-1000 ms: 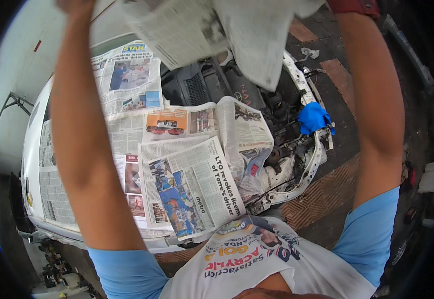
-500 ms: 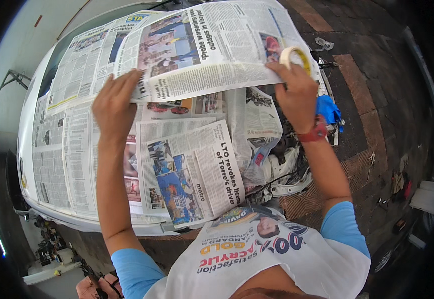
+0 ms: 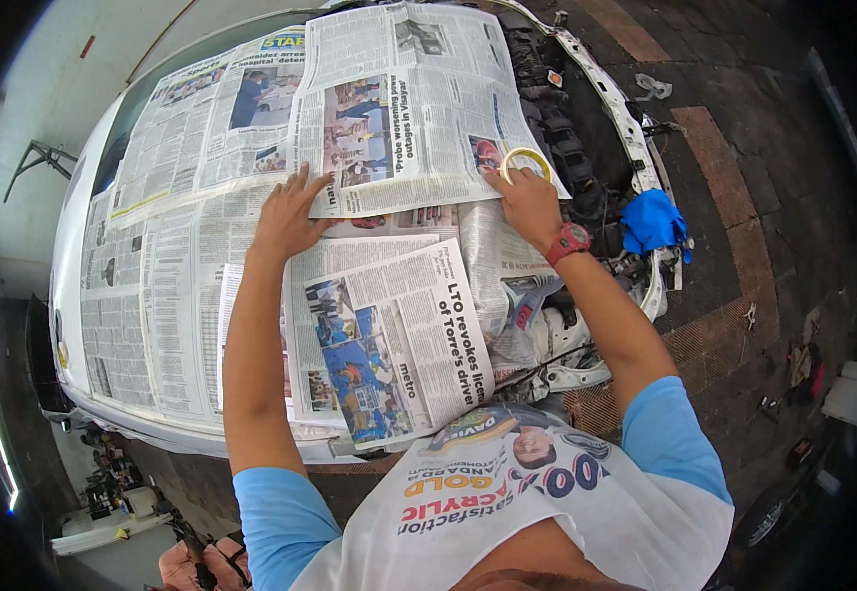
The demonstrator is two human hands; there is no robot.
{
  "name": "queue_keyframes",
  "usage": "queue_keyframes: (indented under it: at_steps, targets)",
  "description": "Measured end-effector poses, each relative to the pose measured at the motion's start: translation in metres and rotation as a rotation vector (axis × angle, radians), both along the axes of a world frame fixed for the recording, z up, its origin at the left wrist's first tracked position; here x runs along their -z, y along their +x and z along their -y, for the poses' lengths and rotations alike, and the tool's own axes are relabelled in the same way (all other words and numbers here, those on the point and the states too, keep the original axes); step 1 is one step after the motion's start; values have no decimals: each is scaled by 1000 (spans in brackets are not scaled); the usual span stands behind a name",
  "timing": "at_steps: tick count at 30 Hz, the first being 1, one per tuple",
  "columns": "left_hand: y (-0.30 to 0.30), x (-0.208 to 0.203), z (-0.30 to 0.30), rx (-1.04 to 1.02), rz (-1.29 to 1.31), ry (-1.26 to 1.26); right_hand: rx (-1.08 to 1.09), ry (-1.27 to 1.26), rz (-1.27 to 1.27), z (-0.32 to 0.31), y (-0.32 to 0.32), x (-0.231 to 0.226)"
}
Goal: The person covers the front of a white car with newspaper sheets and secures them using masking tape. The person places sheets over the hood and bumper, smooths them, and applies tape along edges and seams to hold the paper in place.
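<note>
A large newspaper sheet (image 3: pixel 438 118) lies over the front of a white car and part of its open engine bay. My left hand (image 3: pixel 291 219) rests on the near left corner of this sheet, its fingers spread flat. At the sheet's near right edge, my right hand (image 3: pixel 532 205) is closed on a roll of masking tape (image 3: pixel 539 158), with its fingertips against the paper. Between my forearms lies another newspaper sheet (image 3: pixel 399 345) with a colour photo. More newspaper (image 3: pixel 182 295) covers the car panel at the left.
Bare engine parts (image 3: pixel 557 128) show to the right of the paper, inside a white front frame (image 3: pixel 616 108). Blue plastic (image 3: pixel 655 223) hangs at the frame's right side. Clear plastic film (image 3: pixel 488 266) lies under the papers. Tools (image 3: pixel 103 483) and parts crowd the lower left.
The large sheet has come down flat onto the car from a raised position. My left hand has moved right and its fingers have spread; my right hand has moved left and lower with the tape.
</note>
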State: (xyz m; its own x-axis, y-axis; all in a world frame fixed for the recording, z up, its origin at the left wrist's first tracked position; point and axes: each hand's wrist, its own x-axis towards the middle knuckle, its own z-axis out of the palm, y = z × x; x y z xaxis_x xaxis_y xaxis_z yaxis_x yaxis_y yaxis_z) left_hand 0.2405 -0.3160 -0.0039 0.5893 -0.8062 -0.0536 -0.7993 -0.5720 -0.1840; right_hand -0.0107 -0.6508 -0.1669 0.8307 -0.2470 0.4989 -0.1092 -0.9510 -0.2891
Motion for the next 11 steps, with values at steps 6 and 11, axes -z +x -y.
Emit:
queue_keyframes:
  at_steps: [6, 11]
  targets:
    - [2, 22, -16, 27, 24, 77, -121, 68, -234, 25, -14, 3]
    - [10, 35, -21, -37, -126, -37, -160, 174, -289, 16, -20, -20]
